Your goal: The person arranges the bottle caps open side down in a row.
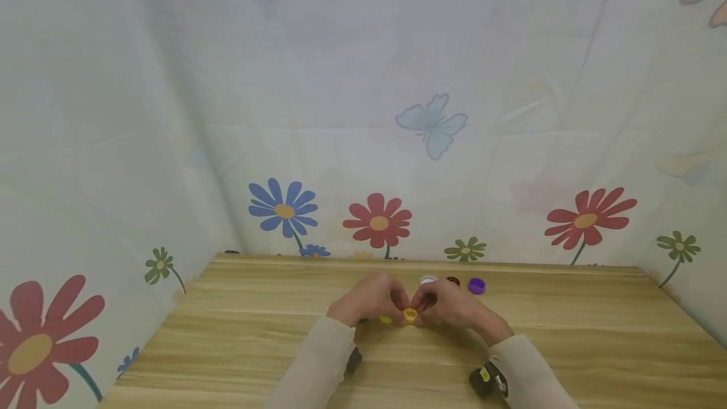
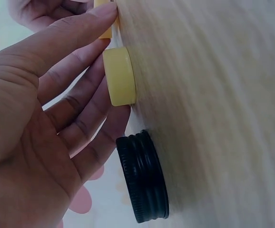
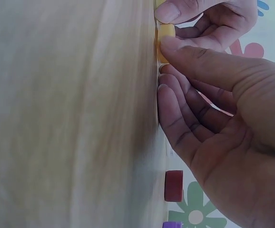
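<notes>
An orange-yellow bottle cap [image 1: 411, 315] stands low at the tabletop between both hands. My left hand [image 1: 372, 298] pinches its left side between thumb and fingers. From the other side, my right hand [image 1: 449, 305] pinches the same cap, its thumb pressed on the cap [image 3: 166, 31] in the right wrist view. A pale yellow cap [image 2: 121, 76] sits on the table close to the left hand's fingers. Beside that hand's lower fingers is a black ridged cap [image 2: 143, 175], mostly hidden by the hand in the head view.
Beyond the right hand lie a white cap [image 1: 428, 279], a dark red-brown cap [image 1: 452, 281] and a purple cap [image 1: 476, 286]. The wood-grain table [image 1: 255, 333] ends at a flower-printed cloth [image 1: 318, 144] at the back and sides.
</notes>
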`<state>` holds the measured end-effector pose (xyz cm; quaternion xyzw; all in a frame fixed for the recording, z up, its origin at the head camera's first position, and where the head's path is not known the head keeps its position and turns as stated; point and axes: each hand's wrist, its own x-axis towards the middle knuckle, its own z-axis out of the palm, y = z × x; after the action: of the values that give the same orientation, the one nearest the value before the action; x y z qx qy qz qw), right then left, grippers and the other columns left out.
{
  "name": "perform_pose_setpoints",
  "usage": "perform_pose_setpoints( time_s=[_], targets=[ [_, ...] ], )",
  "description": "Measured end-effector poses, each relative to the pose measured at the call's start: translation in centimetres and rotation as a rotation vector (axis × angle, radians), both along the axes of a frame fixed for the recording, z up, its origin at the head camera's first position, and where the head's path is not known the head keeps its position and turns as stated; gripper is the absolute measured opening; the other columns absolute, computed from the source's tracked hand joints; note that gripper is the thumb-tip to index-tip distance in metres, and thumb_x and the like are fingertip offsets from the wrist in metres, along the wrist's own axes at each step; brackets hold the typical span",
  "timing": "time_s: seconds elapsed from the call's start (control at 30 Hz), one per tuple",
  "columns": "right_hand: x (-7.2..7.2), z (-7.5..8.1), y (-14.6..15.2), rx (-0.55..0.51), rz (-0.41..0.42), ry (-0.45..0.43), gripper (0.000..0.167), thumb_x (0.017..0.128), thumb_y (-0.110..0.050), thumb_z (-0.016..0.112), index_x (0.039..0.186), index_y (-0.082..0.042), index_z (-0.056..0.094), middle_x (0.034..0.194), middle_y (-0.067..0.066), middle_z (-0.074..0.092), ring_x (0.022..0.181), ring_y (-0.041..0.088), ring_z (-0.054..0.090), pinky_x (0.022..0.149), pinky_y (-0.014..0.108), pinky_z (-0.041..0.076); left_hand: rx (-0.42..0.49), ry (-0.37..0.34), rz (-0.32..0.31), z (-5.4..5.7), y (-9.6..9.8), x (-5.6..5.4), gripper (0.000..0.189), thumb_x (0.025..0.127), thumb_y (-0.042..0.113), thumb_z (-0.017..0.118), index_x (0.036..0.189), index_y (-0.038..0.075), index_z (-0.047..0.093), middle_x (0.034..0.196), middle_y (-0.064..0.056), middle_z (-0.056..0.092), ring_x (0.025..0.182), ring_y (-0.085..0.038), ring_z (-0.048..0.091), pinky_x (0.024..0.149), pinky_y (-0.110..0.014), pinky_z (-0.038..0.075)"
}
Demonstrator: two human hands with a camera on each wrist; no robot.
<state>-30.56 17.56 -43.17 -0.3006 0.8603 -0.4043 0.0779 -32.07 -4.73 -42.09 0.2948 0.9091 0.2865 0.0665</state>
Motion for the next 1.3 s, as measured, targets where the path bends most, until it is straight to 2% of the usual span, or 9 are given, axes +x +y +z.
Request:
perform_pose_setpoints(
  time_s=[0.5, 0.83, 1.1, 1.3],
  targets=[
    [0.3, 0.3, -0.2, -0.034, 0.019, -0.014, 0.018, 0.086, -0.002, 0.087, 0.099, -0.001, 0.074, 0.092, 0.004, 0.071, 0.084, 0.015, 0.065, 0.075, 0.025, 0.056, -0.014, -0.019, 0.003, 0.2, -0.1, 0.0, 0.02, 0.077, 0.014, 0.098, 0.089, 0.015, 0.081, 0.078, 0.013, 0.07, 0.07, -0.007, 0.062, 0.065, -0.023, 0.054],
    [0.1, 0.1, 0.2, -0.024, 0.012, 0.021, 0.016, 0.087, -0.003, 0.086, 0.1, -0.002, 0.076, 0.094, 0.002, 0.073, 0.086, 0.013, 0.068, 0.077, 0.026, 0.058, 0.059, -0.04, -0.033, 0.0, -0.6, -0.2, 0.02, 0.083, 0.027, 0.093, 0.095, 0.016, 0.083, 0.083, 0.014, 0.072, 0.073, -0.008, 0.062, 0.066, -0.025, 0.054],
    [0.0, 0.4, 0.7, -0.029, -0.014, 0.042, 0.014, 0.093, -0.003, 0.08, 0.106, -0.002, 0.076, 0.097, 0.002, 0.074, 0.091, 0.016, 0.069, 0.083, 0.028, 0.057, 0.134, -0.087, 0.016, -0.6, -0.7, -0.9, 0.024, 0.089, 0.032, 0.089, 0.106, 0.017, 0.081, 0.092, 0.013, 0.073, 0.085, -0.01, 0.065, 0.08, -0.029, 0.056],
    [-0.2, 0.8, 0.9, 0.001, -0.11, 0.078, 0.016, 0.095, -0.009, 0.079, 0.111, -0.004, 0.076, 0.101, -0.002, 0.074, 0.096, 0.016, 0.068, 0.088, 0.035, 0.057, 0.166, -0.049, 0.068, -0.7, -0.3, -1.4, 0.03, 0.09, 0.033, 0.088, 0.113, 0.016, 0.079, 0.097, 0.012, 0.073, 0.091, -0.008, 0.067, 0.088, -0.033, 0.057]
  ],
)
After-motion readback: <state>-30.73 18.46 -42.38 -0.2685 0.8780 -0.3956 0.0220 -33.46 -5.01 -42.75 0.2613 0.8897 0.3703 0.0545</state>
